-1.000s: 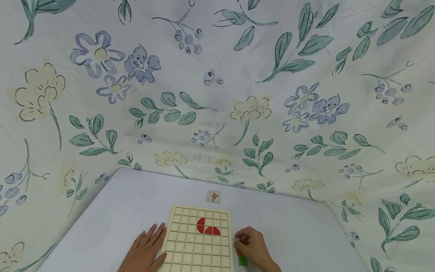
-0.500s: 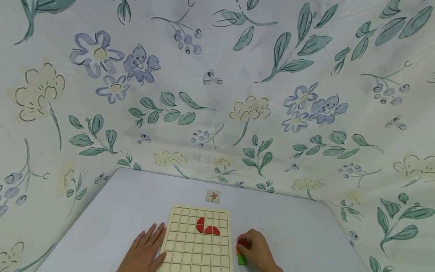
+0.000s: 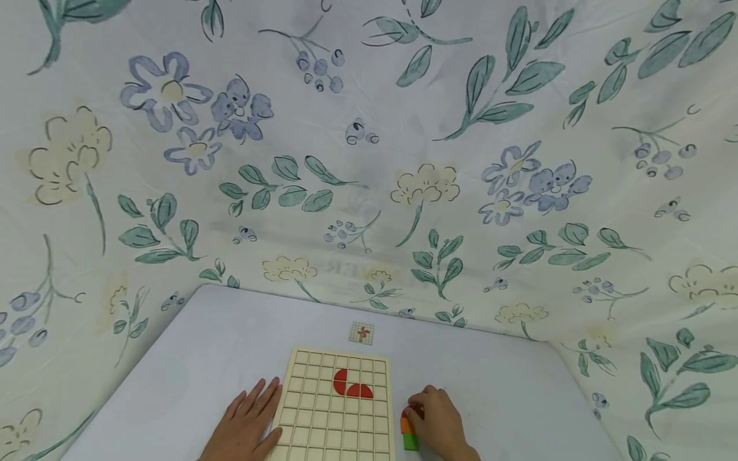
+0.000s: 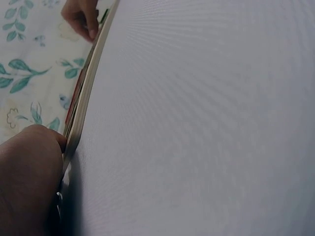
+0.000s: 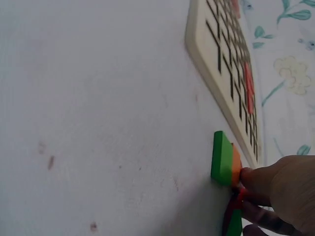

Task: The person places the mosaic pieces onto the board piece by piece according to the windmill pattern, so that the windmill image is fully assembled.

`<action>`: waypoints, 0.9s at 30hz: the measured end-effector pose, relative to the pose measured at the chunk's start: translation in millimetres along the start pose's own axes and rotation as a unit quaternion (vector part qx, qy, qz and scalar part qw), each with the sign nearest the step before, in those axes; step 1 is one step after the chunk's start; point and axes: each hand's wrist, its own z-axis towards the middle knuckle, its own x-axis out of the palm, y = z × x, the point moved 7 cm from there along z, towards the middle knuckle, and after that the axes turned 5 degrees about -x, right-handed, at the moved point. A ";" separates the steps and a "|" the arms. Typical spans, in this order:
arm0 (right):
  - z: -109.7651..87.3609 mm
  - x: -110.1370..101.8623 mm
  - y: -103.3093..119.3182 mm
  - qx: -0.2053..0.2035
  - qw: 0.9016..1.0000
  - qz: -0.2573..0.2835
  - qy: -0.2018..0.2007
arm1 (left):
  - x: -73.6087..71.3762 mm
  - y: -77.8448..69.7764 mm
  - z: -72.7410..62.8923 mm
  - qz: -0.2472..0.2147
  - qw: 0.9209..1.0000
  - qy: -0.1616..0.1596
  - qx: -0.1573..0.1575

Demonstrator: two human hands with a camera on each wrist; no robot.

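Observation:
My left hand [image 3: 242,422] lies with fingers extended along the left edge of a cream grid board [image 3: 319,419], its thumb at the rim. On the board, red quarter-round pieces [image 3: 340,383] form two half circles. My right hand [image 3: 441,422], right of the board, pinches a small red piece [image 5: 239,195], largely hidden by the fingers. Right beside these fingertips stand an orange block [image 3: 406,425] and a green block [image 3: 410,442]. More green [image 5: 235,224] shows below the red piece in the right wrist view.
A small pattern card [image 3: 362,333] with a red pinwheel figure lies beyond the board's far edge. The white tabletop [image 3: 490,378] meets a floral-printed cloth [image 3: 346,192] at the back and sides.
My right hand has shifted slightly right, and more of the orange block shows beside its fingers. The left hand and the pieces on the board stay put.

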 end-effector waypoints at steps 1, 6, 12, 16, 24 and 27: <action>0.4 -0.3 0.3 0.002 1.000 0.000 0.002 | -0.3 0.0 0.3 0.000 1.000 0.002 -0.002; 1.5 1.1 -0.4 0.016 0.999 0.029 0.025 | -2.3 -1.2 3.5 -0.006 0.999 0.025 -0.020; 1.7 4.1 -4.9 0.020 0.996 0.069 0.051 | -2.2 -0.8 3.7 -0.001 1.000 0.023 -0.016; 0.9 4.9 -6.9 0.013 0.993 0.107 0.055 | -2.7 0.1 2.9 0.004 1.000 0.011 -0.010; -5.1 5.1 -6.2 -0.041 0.992 0.098 0.075 | -1.0 -1.1 1.1 0.005 1.000 0.011 -0.004; -6.6 5.1 -6.8 -0.045 0.991 0.094 0.082 | -0.7 -0.9 0.9 0.007 1.000 0.015 -0.008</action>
